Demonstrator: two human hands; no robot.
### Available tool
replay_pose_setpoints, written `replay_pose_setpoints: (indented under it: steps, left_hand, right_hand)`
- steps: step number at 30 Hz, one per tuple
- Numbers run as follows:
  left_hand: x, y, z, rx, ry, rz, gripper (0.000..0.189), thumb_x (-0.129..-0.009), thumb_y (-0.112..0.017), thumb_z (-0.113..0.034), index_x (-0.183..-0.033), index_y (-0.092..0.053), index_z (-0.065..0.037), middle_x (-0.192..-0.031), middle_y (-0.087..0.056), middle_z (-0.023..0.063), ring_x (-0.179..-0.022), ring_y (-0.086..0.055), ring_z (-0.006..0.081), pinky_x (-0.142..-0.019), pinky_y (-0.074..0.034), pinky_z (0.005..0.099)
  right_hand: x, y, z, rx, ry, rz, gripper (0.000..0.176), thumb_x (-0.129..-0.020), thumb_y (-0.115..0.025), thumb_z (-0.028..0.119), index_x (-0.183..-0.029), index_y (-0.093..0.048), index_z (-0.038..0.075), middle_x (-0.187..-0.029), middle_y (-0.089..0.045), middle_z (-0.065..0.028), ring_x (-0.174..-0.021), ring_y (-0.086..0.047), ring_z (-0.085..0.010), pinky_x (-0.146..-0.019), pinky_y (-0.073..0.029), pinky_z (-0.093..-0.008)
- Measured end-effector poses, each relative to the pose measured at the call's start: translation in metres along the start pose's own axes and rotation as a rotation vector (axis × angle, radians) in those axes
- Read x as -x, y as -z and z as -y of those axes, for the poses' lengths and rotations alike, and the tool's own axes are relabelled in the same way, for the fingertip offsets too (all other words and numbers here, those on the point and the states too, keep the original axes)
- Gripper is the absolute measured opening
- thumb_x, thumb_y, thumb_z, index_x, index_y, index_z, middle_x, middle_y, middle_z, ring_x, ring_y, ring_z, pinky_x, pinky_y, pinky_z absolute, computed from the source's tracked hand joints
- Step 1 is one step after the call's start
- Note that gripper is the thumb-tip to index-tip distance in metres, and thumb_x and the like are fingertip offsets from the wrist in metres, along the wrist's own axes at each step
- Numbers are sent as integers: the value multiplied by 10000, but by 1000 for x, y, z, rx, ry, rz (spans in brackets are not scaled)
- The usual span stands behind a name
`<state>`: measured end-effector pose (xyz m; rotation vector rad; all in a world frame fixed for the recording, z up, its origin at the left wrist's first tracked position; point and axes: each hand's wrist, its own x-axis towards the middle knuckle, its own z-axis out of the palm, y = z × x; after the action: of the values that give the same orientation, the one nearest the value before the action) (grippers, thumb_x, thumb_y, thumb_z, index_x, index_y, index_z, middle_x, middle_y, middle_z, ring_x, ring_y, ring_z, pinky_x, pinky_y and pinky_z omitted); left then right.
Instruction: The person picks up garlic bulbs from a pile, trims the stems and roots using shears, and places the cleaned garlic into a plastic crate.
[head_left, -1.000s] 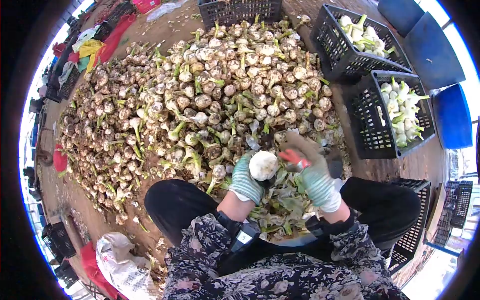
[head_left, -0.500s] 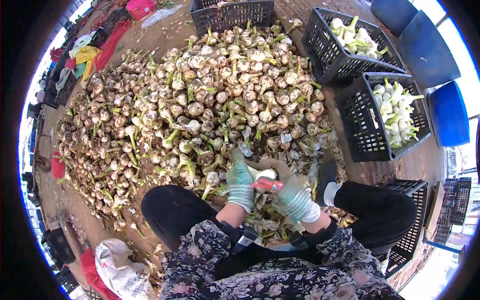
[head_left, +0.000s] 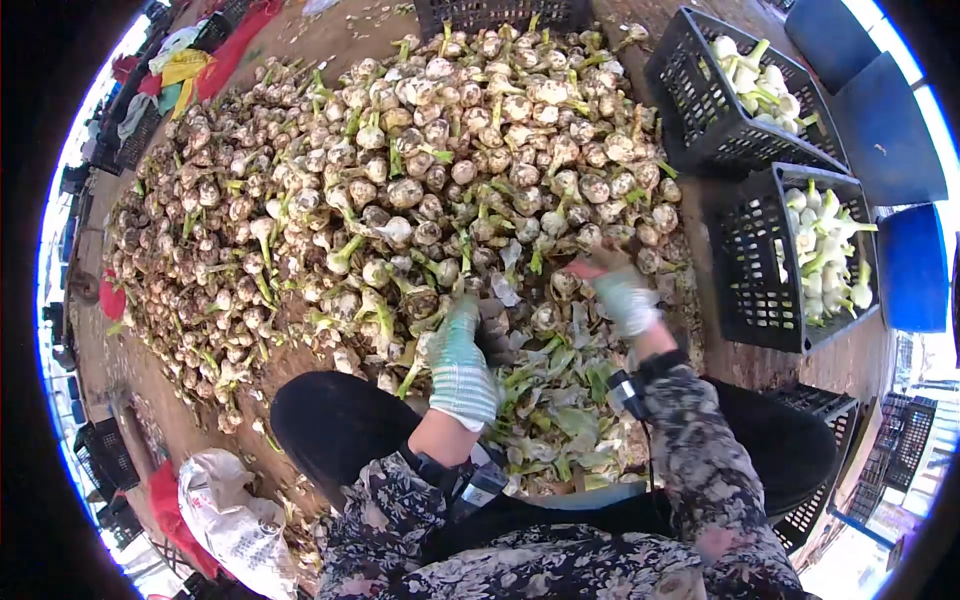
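My left hand [head_left: 465,350], in a green-and-white striped glove with dark, soiled fingers, is at the near edge of a heap of garlic bulbs [head_left: 405,195]. Its thumb points forward, apart from the fingers, and I see no bulb between them. My right hand [head_left: 620,290], in a similar glove and slightly blurred, is above the heap's right edge. It is closed on a small red-handled tool [head_left: 587,268], whose working end I cannot make out. Between my hands and knees lie stripped skins and leaves [head_left: 565,400].
To the right, two black crates [head_left: 755,275] [head_left: 700,120] contain cleaned white garlic [head_left: 825,245] with green stems. Blue panels [head_left: 905,265] stand behind them. Another black crate [head_left: 500,12] is beyond the heap. A white sack [head_left: 235,520] lies at lower left.
My hands have separated: the right moved forward and right with the red tool. The white bulb between them is gone from there. A bulb now shows at the nearer crate's right corner. The view shifted.
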<state>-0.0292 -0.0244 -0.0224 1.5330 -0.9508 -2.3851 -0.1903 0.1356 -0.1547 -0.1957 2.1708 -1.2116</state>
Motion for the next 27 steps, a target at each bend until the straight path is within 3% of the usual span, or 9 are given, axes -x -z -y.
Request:
replay_pose_setpoints:
  steps: [4,6,8,9,10,14,20,24,27]
  left_hand:
    - [0,2,5,-112,-71,52,239,-839,-508,-258,-879,-596,-39,-676,-557,21,-550,-519,130,-476,-406,265]
    - [-12,7,18,-77,-130,42,217,-826,-531,-236,-881,-595,-36,-688,-557,27,-565,-525,133,-489,-412,265]
    - [-9,7,12,-82,-107,98,230,-817,-542,-235,-899,-592,-27,-704,-561,32,-572,-531,129,-493,-415,255]
    - [-13,8,10,-96,-94,87,241,-814,-549,-223,-940,-591,-22,-701,-559,29,-578,-529,125,-509,-424,256]
    - [-17,8,9,-92,-95,90,241,-814,-549,-223,-940,-591,-22,-701,-559,29,-578,-529,125,-509,-424,256]
    - [-1,0,-4,-288,-152,151,319,-815,-585,-234,-1047,-567,-15,-891,-601,34,-783,-566,116,-681,-467,254]
    - [15,9,-26,-482,-174,611,416,-819,-595,-318,-1097,-531,-16,-984,-589,33,-876,-546,96,-789,-432,221]
    - [19,15,-25,251,132,674,287,-766,-603,-201,-973,-544,-12,-860,-594,61,-768,-568,136,-699,-470,261]
    - [31,14,-32,277,55,662,272,-721,-585,-144,-952,-522,-14,-820,-575,85,-730,-565,189,-666,-474,289]
  right_hand:
    - [-13,-72,9,784,-149,-69,457,-749,-551,25,-1186,-426,-24,-1195,-477,-162,-1079,-484,-336,-901,-406,-387]
    - [-40,-72,-25,813,-253,69,661,-715,-647,214,-1290,-339,108,-1254,-418,-167,-1097,-470,-336,-893,-421,-371]
    - [-41,-74,-49,93,-24,-101,529,-715,-580,1,-1209,-391,-1,-1257,-412,-151,-1026,-525,-325,-800,-465,-403]
    - [-24,-62,-34,288,94,-88,566,-704,-571,-69,-1228,-367,4,-1219,-445,-142,-911,-587,-271,-704,-512,-359]
    - [1,-51,12,-501,-163,64,579,-689,-602,-82,-1221,-391,10,-1159,-497,-133,-909,-587,-239,-718,-508,-294]
    - [83,-15,109,142,551,188,743,-592,-639,-12,-1274,-355,63,-1209,-470,-140,-1111,-466,-263,-955,-356,-322]
    - [141,-2,163,352,729,189,674,-646,-690,65,-1237,-366,61,-1181,-463,-145,-1038,-500,-236,-806,-433,-332]
    - [166,-10,163,-207,454,-189,772,-680,-713,173,-1308,-287,27,-1278,-398,-100,-1089,-482,-199,-857,-442,-310]
    - [144,8,74,-1047,100,48,696,-750,-669,222,-1308,-296,38,-1253,-404,-55,-1097,-470,-217,-913,-406,-312]
